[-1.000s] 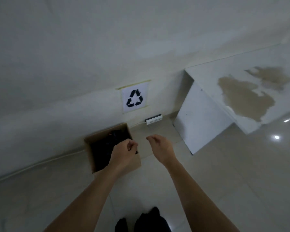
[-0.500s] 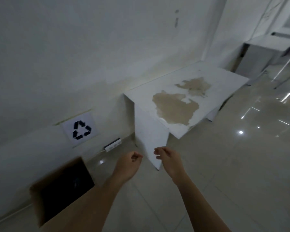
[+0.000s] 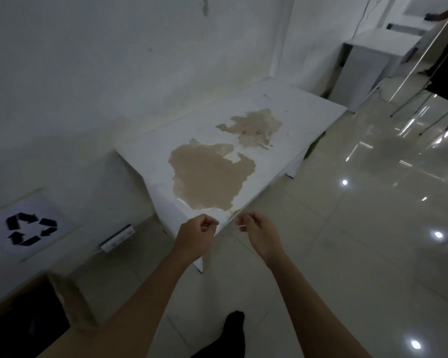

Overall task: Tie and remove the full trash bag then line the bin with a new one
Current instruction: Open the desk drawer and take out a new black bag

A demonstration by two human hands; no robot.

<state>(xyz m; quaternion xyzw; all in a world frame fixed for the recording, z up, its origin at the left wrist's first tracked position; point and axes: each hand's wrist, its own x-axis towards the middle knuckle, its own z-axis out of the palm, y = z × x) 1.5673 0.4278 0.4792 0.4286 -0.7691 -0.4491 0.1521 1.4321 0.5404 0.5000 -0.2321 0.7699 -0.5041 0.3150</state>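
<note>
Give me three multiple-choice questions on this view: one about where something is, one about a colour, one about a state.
1. Where is the recycling sign? A on the wall B on a door C on the ceiling
2. Its arrows are: A green B black C blue
3. The table top is: A intact B cloth-covered C peeled in patches
Answers: 1 A, taped to the wall; 2 B, black on white; 3 C, brown patches show.

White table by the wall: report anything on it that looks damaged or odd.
The white table looks damaged on top: two ragged brown patches, a large patch nearer the camera and a smaller patch behind it, as if the white surface peeled off.
</note>
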